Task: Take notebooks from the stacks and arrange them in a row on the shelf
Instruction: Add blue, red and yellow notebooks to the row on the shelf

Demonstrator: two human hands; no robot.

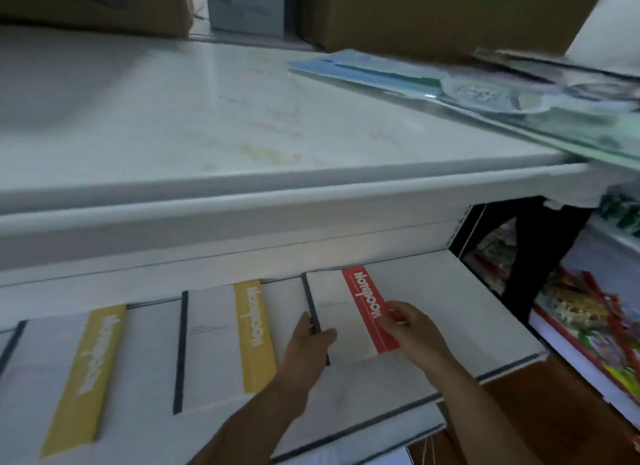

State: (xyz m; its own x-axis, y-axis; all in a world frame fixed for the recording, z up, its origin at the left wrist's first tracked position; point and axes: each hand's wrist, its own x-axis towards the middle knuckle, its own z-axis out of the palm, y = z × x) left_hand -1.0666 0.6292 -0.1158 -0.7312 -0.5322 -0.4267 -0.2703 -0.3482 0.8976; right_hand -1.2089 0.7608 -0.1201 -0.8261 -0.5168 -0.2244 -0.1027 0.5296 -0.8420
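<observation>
Shelf (433,284) — notebooks (214,343) in a row.

White covers and dark spines run along the white shelf (491,308). The left notebook (83,378) and middle notebook (221,340) carry yellow bands with white lettering, the right notebook (346,312) a red one. The white top shelf (173,118) holds pale blue-green booklets (363,69) at its right edge and brown cartons (433,11) at the back. Red-and-yellow packets (581,312) show off the shelf's right end.
</observation>
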